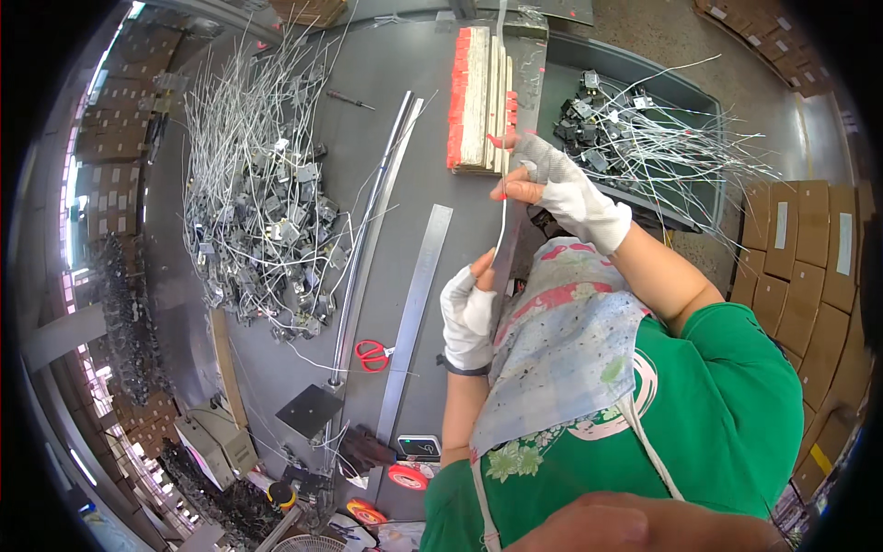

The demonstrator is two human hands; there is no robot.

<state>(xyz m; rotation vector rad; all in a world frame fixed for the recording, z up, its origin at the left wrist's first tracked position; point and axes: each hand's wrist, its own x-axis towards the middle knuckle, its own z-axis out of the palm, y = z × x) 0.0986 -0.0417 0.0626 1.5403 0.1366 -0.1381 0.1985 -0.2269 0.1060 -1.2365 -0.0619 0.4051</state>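
My left hand point(468, 316), in a white fingerless glove, pinches the lower end of a thin white cable point(502, 228) at the table's right edge. Farther up, my right hand point(572, 191), in a similar glove, is closed on the same cable, its fingertips pressed together. A small red piece point(499, 142) shows at the right fingertips; I cannot make out what it is. Just beyond that hand lies a stack of pale flat strips point(475, 101) with red edges. The cable bends slightly between my hands.
A heap of small black-and-grey parts with white wires point(276, 221) covers the table's left. A grey bin point(635, 66) of similar parts stands right. Between lie a steel ruler point(418, 304), long metal strips point(377, 202), red-handled scissors point(372, 356), a screwdriver point(350, 99) and red tape rolls point(407, 477).
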